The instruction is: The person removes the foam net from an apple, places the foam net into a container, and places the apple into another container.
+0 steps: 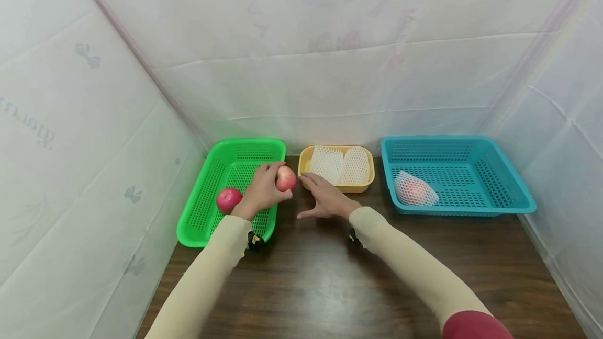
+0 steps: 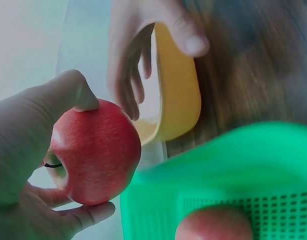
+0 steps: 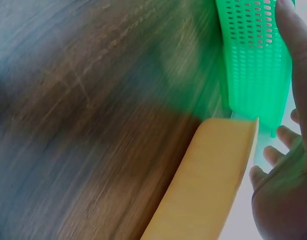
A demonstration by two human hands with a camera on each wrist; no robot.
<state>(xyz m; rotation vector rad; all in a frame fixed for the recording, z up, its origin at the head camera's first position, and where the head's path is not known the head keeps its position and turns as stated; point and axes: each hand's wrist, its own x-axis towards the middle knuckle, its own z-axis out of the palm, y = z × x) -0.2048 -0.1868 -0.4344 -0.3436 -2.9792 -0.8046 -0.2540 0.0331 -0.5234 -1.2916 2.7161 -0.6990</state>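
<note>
My left hand [image 1: 264,188] grips a red apple [image 1: 286,178] above the right edge of the green basket [image 1: 185,234]. In the left wrist view, the thumb and fingers curl round this apple [image 2: 101,155]. Another red apple [image 1: 229,200] lies in the green basket, beneath my left wrist. My right hand [image 1: 327,198] holds nothing; its fingers are spread, with the thumb apart, at the front left of the yellow container [image 1: 359,189]. Two white foam net sleeves [image 1: 326,164] lie in that container. The right wrist view shows the right hand [image 3: 288,195] beside the container's wall.
A blue basket [image 1: 513,184] stands to the right, with an apple in a white foam net [image 1: 415,190] at its front left. Brown wooden tabletop [image 1: 325,281] lies under everything. White printed sheeting [image 1: 301,88] closes off the back and both sides.
</note>
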